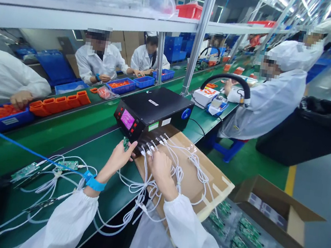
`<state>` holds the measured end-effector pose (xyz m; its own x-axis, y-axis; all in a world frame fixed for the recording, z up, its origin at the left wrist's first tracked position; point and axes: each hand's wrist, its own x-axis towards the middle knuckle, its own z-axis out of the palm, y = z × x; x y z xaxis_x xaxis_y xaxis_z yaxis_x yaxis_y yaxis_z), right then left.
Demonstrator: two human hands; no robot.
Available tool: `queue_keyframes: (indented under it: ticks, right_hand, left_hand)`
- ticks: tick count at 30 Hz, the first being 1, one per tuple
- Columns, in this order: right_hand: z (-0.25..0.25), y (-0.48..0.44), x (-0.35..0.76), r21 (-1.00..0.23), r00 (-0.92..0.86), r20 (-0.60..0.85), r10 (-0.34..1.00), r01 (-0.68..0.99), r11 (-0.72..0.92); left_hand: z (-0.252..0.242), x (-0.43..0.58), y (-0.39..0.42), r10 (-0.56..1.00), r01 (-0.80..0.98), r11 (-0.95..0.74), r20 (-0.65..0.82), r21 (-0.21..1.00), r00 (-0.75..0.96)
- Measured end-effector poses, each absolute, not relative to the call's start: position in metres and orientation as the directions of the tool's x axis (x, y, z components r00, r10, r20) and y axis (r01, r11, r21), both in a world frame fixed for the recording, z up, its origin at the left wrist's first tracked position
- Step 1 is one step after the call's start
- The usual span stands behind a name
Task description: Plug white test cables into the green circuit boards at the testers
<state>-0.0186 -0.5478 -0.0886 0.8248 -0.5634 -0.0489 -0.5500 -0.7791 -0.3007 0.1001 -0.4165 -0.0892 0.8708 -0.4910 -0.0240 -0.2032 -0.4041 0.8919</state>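
Note:
My left hand, with a blue wrist strap, is closed on a small green circuit board that pokes up between thumb and fingers. Beside it, my right hand has its fingers closed around a white cable plug at the side of a black tester box. The fingertips are partly hidden. Several white cables run from the box's side ports over a cardboard sheet and hang in loops below my hands. A lit pink screen shows on the box's front.
Wired circuit boards lie among cables on the green bench at left. Bagged boards and an open carton are at lower right. Co-workers in white sit across the line near blue bins; another person sits at right, by a black bin.

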Motion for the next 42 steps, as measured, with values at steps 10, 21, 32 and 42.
queue_keyframes:
  ticks: [10,21,32,42]
  right_hand:
    - [-0.082,-0.545,-0.018,-0.332,0.835,-0.055,-0.547,-0.532,-0.779]
    - [-0.085,-0.543,-0.018,-0.332,0.825,-0.045,-0.563,-0.544,-0.771]
    - [-0.083,-0.546,-0.016,-0.378,0.791,-0.095,-0.604,-0.59,-0.713]
    - [-0.093,-0.55,-0.015,-0.441,0.789,-0.09,-0.607,-0.579,-0.686]
  left_hand:
    - [-0.092,0.102,-0.416,-0.497,-0.209,-0.392,-0.015,0.896,0.868]
    - [-0.091,0.101,-0.417,-0.497,-0.208,-0.354,0.005,0.912,0.868]
    - [-0.088,0.1,-0.417,-0.494,-0.195,-0.363,-0.011,0.911,0.87]
    - [-0.089,0.101,-0.417,-0.491,-0.174,-0.34,-0.016,0.924,0.871]
